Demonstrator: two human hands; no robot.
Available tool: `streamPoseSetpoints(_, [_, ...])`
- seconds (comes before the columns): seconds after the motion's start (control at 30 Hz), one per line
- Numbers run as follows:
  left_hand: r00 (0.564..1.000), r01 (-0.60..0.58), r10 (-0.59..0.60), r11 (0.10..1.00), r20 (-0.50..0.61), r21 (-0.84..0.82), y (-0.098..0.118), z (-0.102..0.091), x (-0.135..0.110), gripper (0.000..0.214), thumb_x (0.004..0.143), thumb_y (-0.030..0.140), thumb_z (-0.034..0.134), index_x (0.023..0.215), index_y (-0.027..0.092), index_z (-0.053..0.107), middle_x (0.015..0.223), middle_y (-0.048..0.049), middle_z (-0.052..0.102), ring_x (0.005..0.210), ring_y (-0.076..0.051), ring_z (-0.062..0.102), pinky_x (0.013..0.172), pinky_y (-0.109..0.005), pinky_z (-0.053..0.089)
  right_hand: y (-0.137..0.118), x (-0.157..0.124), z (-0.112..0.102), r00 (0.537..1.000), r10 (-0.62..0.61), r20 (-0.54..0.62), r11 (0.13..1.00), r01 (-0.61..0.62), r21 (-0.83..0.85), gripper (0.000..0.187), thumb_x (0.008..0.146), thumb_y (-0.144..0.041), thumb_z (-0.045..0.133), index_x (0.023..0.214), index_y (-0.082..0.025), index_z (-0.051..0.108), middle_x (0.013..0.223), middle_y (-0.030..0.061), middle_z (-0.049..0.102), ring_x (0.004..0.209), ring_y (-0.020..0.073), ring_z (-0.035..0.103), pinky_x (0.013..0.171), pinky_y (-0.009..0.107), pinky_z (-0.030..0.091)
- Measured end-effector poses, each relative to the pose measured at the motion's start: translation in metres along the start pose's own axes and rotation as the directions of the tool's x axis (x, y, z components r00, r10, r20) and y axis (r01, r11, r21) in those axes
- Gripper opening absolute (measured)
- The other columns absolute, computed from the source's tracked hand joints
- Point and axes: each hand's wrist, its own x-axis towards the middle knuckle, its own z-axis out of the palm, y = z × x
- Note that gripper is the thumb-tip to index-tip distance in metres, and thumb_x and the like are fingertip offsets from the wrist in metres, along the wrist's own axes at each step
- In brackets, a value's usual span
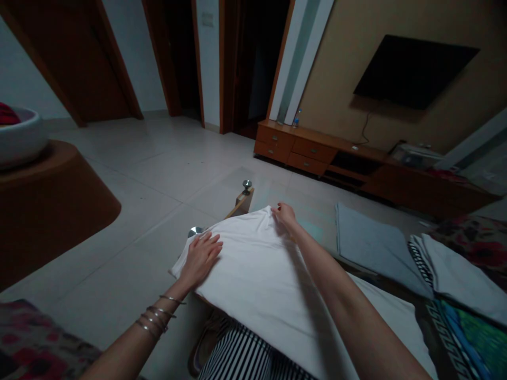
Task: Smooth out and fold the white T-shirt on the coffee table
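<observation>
A white cloth (253, 264), perhaps a shirt, is spread over a low glass-topped table, and its right part runs beneath my right forearm. My left hand (201, 257) lies flat on the cloth's left end, fingers stretched out together. At the far edge my right hand (284, 215) pinches a bit of the fabric between thumb and fingers, pulling it into small creases. Bracelets (156, 318) circle my left wrist. Just beyond the cloth, metal glass supports (247, 184) show on the table frame.
A folded grey-blue cloth (368, 245) lies to the right, near a folded white garment (467, 274) and a blue-green patterned cloth (475, 332). A wooden TV cabinet (317, 153) stands along the wall under a television (414, 71). At left, a white bowl (19, 137) rests on a brown stand (59, 200).
</observation>
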Motion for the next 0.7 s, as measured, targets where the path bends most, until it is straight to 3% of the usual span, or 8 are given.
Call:
streamPoseSetpoints(0.1, [1.000, -0.001, 0.001, 1.000, -0.012, 0.008, 0.003, -0.002, 0.000, 0.039, 0.099, 0.041, 0.035, 0.120, 0.027, 0.065, 0.138, -0.0018, 0.054, 0.136, -0.024, 0.037, 0.112, -0.051, 0.022, -0.011, 0.009, 0.009, 1.000, -0.006, 0.025, 0.999, 0.005, 0.044, 0.053, 0.074, -0.023, 0.067, 0.126, -0.014, 0.058, 0.097, 0.0092, 0.069, 0.084, 0.0168, 0.064, 0.073, 0.024, 0.046])
streamPoseSetpoints(0.23, [0.999, -0.010, 0.011, 0.999, -0.039, 0.034, 0.006, -0.003, 0.000, 0.037, 0.098, 0.042, 0.039, 0.118, 0.027, 0.066, 0.138, -0.0029, 0.055, 0.134, -0.026, 0.039, 0.111, -0.051, 0.023, -0.003, -0.030, -0.002, 0.979, -0.144, 0.147, 0.982, 0.123, 0.143, 0.051, 0.073, -0.020, 0.066, 0.123, -0.015, 0.060, 0.081, 0.0008, 0.066, 0.071, 0.0125, 0.060, 0.064, 0.020, 0.044])
streamPoseSetpoints(0.27, [0.999, -0.017, 0.018, 0.999, -0.044, 0.040, 0.005, -0.003, 0.000, 0.036, 0.097, 0.041, 0.040, 0.118, 0.027, 0.066, 0.138, -0.0033, 0.054, 0.134, -0.026, 0.039, 0.111, -0.051, 0.023, 0.001, -0.046, -0.006, 0.955, -0.228, 0.189, 0.965, 0.195, 0.177, 0.046, 0.073, -0.018, 0.065, 0.119, -0.017, 0.063, 0.079, -0.0007, 0.065, 0.069, 0.0119, 0.058, 0.063, 0.020, 0.044])
streamPoseSetpoints(0.33, [0.998, -0.026, 0.029, 0.998, -0.051, 0.049, 0.004, -0.001, 0.001, 0.035, 0.096, 0.041, 0.042, 0.119, 0.027, 0.066, 0.138, -0.0039, 0.054, 0.134, -0.027, 0.039, 0.111, -0.052, 0.022, 0.009, -0.079, -0.014, 0.865, -0.436, 0.250, 0.895, 0.388, 0.220, 0.033, 0.074, -0.014, 0.063, 0.106, -0.018, 0.069, 0.078, -0.0008, 0.064, 0.069, 0.0116, 0.056, 0.065, 0.021, 0.042])
streamPoseSetpoints(0.4, [0.998, -0.027, 0.030, 0.998, -0.057, 0.052, 0.003, 0.002, 0.001, 0.035, 0.096, 0.040, 0.044, 0.119, 0.026, 0.066, 0.138, -0.0041, 0.054, 0.134, -0.027, 0.039, 0.111, -0.052, 0.022, 0.015, -0.107, -0.019, 0.753, -0.598, 0.275, 0.801, 0.573, 0.174, 0.019, 0.078, -0.012, 0.060, 0.092, -0.018, 0.071, 0.079, 0.0017, 0.064, 0.074, 0.0132, 0.055, 0.070, 0.024, 0.041])
streamPoseSetpoints(0.43, [0.998, -0.026, 0.029, 0.998, -0.059, 0.053, 0.002, 0.002, 0.001, 0.035, 0.096, 0.040, 0.044, 0.119, 0.026, 0.066, 0.138, -0.0042, 0.054, 0.134, -0.027, 0.039, 0.111, -0.052, 0.022, 0.016, -0.117, -0.021, 0.722, -0.633, 0.278, 0.768, 0.631, 0.108, 0.015, 0.079, -0.012, 0.060, 0.088, -0.019, 0.071, 0.081, 0.0030, 0.064, 0.078, 0.0147, 0.055, 0.073, 0.026, 0.040])
streamPoseSetpoints(0.53, [0.998, -0.025, 0.028, 0.998, -0.061, 0.059, 0.002, 0.003, 0.000, 0.035, 0.096, 0.039, 0.043, 0.120, 0.025, 0.065, 0.139, -0.0045, 0.053, 0.134, -0.027, 0.038, 0.111, -0.051, 0.022, 0.012, -0.136, -0.022, 0.704, -0.651, 0.284, 0.713, 0.695, -0.091, 0.009, 0.081, -0.015, 0.061, 0.083, -0.020, 0.069, 0.090, 0.0062, 0.065, 0.092, 0.0198, 0.053, 0.079, 0.031, 0.038])
streamPoseSetpoints(0.7, [0.997, -0.035, 0.039, 0.997, -0.062, 0.064, 0.003, 0.002, -0.001, 0.036, 0.097, 0.040, 0.041, 0.120, 0.025, 0.065, 0.139, -0.0039, 0.053, 0.134, -0.027, 0.038, 0.111, -0.051, 0.021, -0.005, -0.150, -0.015, 0.675, -0.675, 0.298, 0.654, 0.734, -0.182, 0.026, 0.080, -0.014, 0.061, 0.106, -0.019, 0.062, 0.110, 0.0087, 0.061, 0.103, 0.0217, 0.049, 0.085, 0.033, 0.036])
